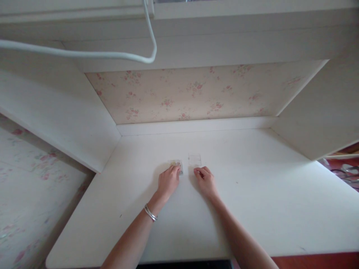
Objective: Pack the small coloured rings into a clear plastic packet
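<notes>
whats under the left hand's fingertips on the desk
A small clear plastic piece with something yellowish in it lies on the white desk. The left hand covers its near edge, so that part stays hidden.

White desk (252,194) — pink-floral wallpaper (196,93)

Honestly can't make out what the little clear square (194,159) is, way too small and see-through. Same with the other small piece (176,164): the left hand (168,182) covers its near edge, and there's a yellowish bit on it I can't identify. Both forearms run off the bottom edge. Shiny metal stuff (347,173) at far right is cropped and blurry.
</notes>
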A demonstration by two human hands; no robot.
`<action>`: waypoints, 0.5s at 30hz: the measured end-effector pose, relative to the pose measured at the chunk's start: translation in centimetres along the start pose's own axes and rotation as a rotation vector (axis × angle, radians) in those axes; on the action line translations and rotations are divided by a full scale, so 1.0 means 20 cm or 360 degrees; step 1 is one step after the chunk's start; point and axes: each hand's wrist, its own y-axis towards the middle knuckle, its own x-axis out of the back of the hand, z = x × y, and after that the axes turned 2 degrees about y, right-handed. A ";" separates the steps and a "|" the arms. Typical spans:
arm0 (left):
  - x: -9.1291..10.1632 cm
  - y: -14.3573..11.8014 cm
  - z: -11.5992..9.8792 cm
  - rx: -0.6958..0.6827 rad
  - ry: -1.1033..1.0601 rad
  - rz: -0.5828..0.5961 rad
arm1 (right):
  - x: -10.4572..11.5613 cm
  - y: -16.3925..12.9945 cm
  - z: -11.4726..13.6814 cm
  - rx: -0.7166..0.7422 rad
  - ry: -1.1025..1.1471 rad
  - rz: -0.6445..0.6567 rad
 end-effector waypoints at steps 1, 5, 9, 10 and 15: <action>0.00 -0.01 0.02 0.0034 -0.0025 -0.0040 | 0.00 0.00 0.00 0.0004 -0.0015 0.0001; 0.00 -0.04 0.16 0.0175 -0.0217 -0.0228 | -0.01 0.01 0.01 -0.0002 -0.0105 0.0004; -0.02 -0.08 0.28 0.0247 -0.0523 -0.0279 | -0.02 0.06 0.04 0.0048 -0.0333 -0.0008; -0.03 -0.08 0.29 0.0265 -0.0593 -0.0273 | -0.02 0.08 0.06 0.0068 -0.0424 -0.0022; -0.05 -0.11 0.32 0.0285 -0.0719 -0.0244 | -0.04 0.22 0.13 0.0155 -0.0908 0.0151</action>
